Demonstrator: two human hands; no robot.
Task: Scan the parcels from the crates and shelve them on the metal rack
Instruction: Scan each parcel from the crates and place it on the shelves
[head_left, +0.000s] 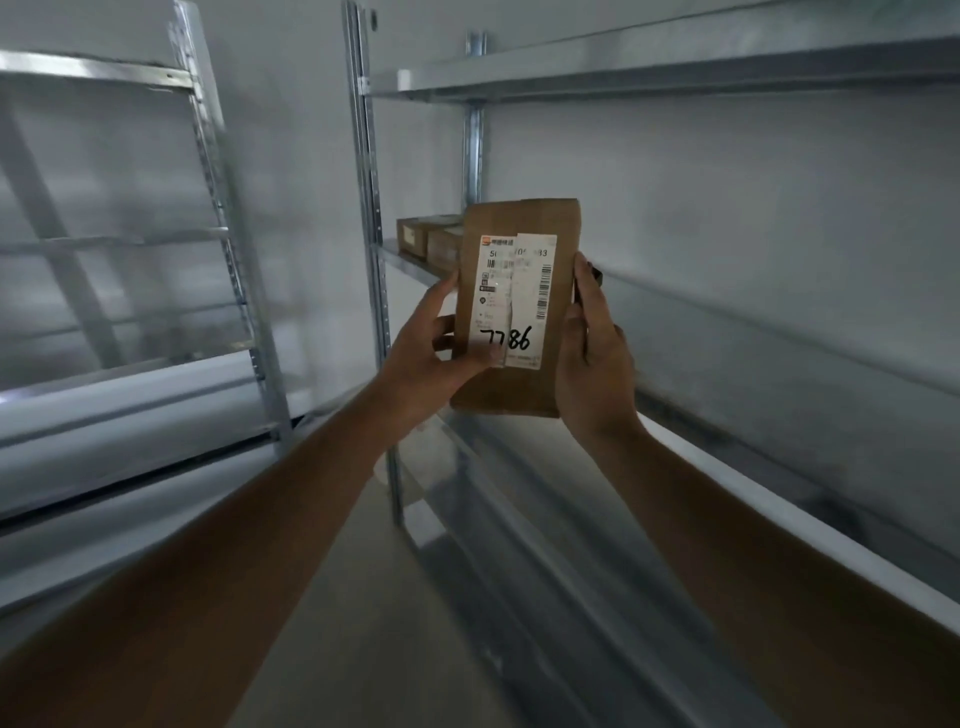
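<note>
While it is held up at the centre of the frame, these are the points that matter for handling:

Parcel: a flat brown cardboard parcel (519, 306), upright, label facing the camera, "7786" handwritten low on it, in front of the metal rack (675, 78).
Left hand (436, 358): grips the lower left edge, thumb pressed across the label, fingers curled behind.
Right hand (597, 353): clasps the right edge, fingers wrapped round the back; something dark shows behind them, too hidden to name.
Weight: judged light, since it is held upright by the edges alone.
Stiffness: probably rigid enough to stand, corners likely to crush.
Best hold: opposite long edges, clear of the barcodes.
Shelf: two boxes (431, 241) already sit left of centre.
</note>
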